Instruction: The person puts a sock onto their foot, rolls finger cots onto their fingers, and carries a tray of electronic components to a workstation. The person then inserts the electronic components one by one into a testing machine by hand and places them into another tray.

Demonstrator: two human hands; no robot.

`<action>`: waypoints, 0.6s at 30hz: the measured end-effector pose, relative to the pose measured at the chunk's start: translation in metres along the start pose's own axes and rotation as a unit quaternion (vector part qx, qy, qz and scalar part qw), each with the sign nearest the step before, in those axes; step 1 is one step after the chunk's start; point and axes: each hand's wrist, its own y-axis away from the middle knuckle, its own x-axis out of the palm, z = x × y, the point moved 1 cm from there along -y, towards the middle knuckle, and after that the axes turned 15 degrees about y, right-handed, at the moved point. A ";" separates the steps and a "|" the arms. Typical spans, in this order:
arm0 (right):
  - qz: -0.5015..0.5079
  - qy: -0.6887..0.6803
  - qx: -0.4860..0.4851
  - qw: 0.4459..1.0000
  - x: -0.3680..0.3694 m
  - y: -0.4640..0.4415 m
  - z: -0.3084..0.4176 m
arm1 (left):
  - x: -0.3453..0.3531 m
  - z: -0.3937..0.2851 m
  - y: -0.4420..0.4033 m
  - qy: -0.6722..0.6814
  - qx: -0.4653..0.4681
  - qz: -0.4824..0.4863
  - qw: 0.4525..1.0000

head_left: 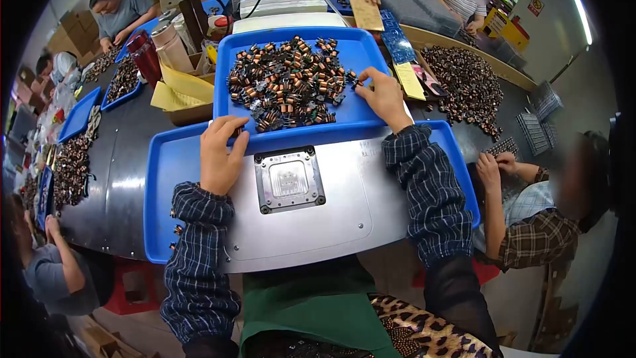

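A blue tray [361,46] holds a heap of small copper-wound coils [291,79] with black bases. My right hand [385,98] reaches over the tray's right side, thumb and forefinger pinched on a coil at the heap's edge. At the tray's front left corner is my left hand [222,156], fingers bent toward the thumb around a small dark and copper piece that looks like one coil, mostly covered. Between my forearms lies a silver metal panel [331,225] with a square metal fixture [289,180] set into it.
Under the panel a wider blue tray [159,192] carries a few loose coils at its left. Another coil pile [464,86] lies at right, near a yellow paper [409,81]. A red tumbler [142,56] and a yellow-lined box [182,93] stand left. Several co-workers sit around.
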 end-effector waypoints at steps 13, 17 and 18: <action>0.083 -0.352 0.136 0.922 -0.014 -0.004 -0.004 | -0.001 0.003 0.000 -0.020 0.029 -0.064 0.997; 0.100 -0.422 0.068 0.898 -0.026 0.009 0.003 | -0.002 -0.004 0.001 -0.042 0.026 -0.097 0.994; 0.109 -0.422 0.068 0.897 -0.035 0.014 0.015 | -0.001 -0.004 0.001 -0.044 0.017 -0.098 0.994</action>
